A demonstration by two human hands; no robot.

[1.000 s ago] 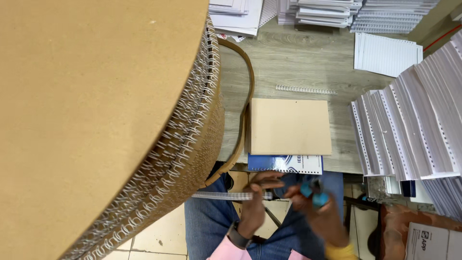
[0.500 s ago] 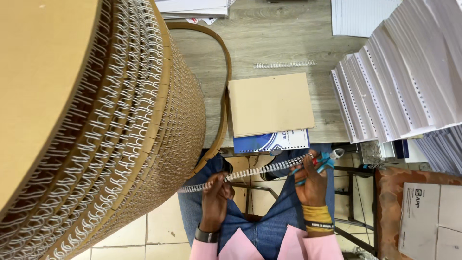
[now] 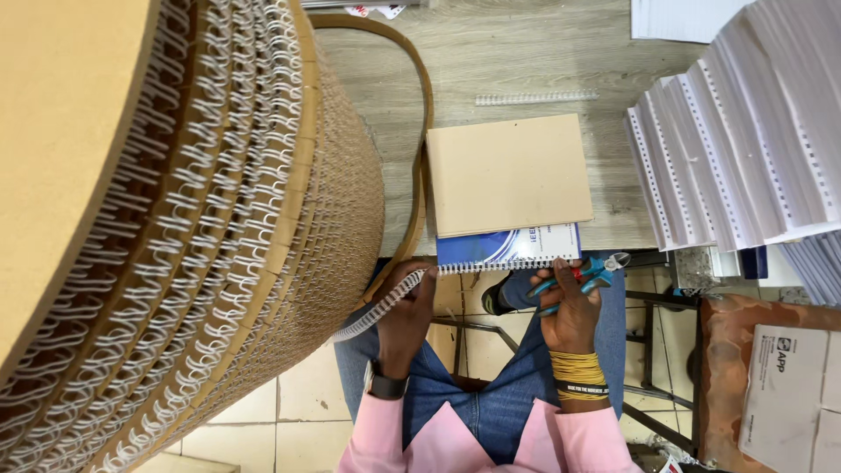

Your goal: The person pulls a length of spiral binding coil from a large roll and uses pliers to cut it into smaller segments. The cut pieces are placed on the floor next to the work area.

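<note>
Binding step: left hand (image 3: 405, 302) is pinching white wire binding coil (image 3: 377, 307) fed from large spool (image 3: 193, 228) into blue notebook (image 3: 508, 248) at counter (image 3: 526, 52) edge; right hand (image 3: 569, 307) is gripping blue-handled cutters (image 3: 589, 271); trimming needs jaws at coil end

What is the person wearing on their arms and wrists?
Both arms have pink sleeves. The left hand has a dark watch on its wrist. The right hand has a thick stack of yellow bands on its wrist, with a black wristband just below them.
</note>
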